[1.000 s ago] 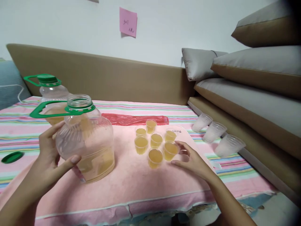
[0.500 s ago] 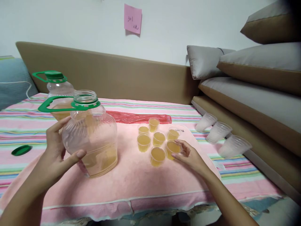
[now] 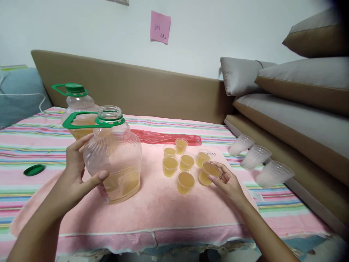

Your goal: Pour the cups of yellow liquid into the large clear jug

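Note:
My left hand (image 3: 81, 171) is wrapped round the side of a clear plastic jug (image 3: 120, 156) with a green handle ring. The jug has no cap on its mouth and holds yellowish liquid in its lower part. Between the thumb and fingers of my right hand (image 3: 225, 178) is a clear plastic cup (image 3: 207, 173) of the same liquid, slightly tilted. Several more filled cups (image 3: 186, 181) stand close together to its left and behind it on the pink mat (image 3: 152, 214). Whether the held cup still touches the mat I cannot tell.
A second jug (image 3: 79, 103) with its green cap on stands behind at the left. A loose green cap (image 3: 34, 170) lies on the striped cloth (image 3: 16, 145). Crumpled red plastic (image 3: 166, 137) lies behind the cups. Three stacks of cups (image 3: 256, 157) lie at the right, beside piled cushions (image 3: 297, 109).
My right hand has drawn the cup slightly right, away from the others, and tipped it a little. My left hand stays on the jug. The whole view has shifted slightly.

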`<state>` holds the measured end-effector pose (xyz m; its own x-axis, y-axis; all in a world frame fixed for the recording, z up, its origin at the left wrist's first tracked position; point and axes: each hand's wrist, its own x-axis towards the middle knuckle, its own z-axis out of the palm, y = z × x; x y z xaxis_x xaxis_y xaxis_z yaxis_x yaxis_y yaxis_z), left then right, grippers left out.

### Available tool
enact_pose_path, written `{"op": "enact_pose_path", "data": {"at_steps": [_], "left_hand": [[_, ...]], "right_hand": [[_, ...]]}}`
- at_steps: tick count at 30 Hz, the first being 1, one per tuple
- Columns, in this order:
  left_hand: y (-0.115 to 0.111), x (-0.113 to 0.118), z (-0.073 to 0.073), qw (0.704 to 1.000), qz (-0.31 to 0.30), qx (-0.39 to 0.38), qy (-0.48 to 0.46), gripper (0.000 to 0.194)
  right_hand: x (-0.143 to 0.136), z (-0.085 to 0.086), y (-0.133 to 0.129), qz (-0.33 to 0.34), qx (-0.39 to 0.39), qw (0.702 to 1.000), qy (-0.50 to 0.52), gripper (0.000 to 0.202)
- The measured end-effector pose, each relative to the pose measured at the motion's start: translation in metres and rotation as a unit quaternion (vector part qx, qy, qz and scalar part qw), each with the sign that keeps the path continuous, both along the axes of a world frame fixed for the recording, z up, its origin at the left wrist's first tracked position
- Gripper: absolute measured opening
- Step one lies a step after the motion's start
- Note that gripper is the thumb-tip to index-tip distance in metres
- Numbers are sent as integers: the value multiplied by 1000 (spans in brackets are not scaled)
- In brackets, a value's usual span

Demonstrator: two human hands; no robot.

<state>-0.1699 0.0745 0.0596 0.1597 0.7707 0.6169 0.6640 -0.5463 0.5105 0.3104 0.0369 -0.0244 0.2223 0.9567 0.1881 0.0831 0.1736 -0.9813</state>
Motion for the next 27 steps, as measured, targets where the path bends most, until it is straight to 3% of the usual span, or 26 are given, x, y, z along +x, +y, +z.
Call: {"op": "enact_pose_path", "data": {"at_steps": [6, 11, 19, 27], "left_hand": [[-3, 6, 2, 999, -27, -14, -31, 87], [-10, 13, 9, 998, -16, -44, -50, 85], [-11, 15, 2, 992, -40, -58, -103, 93], [-19, 21, 8, 985, -47, -98, -137, 99]], "right_hand": [[3, 30, 5, -27, 44, 999, 7, 67], [-12, 73, 20, -6, 91, 996, 20, 60], [-74, 152, 49, 88, 135, 987, 21, 53], [-136, 192, 69, 176, 144, 974, 18, 50]]}}
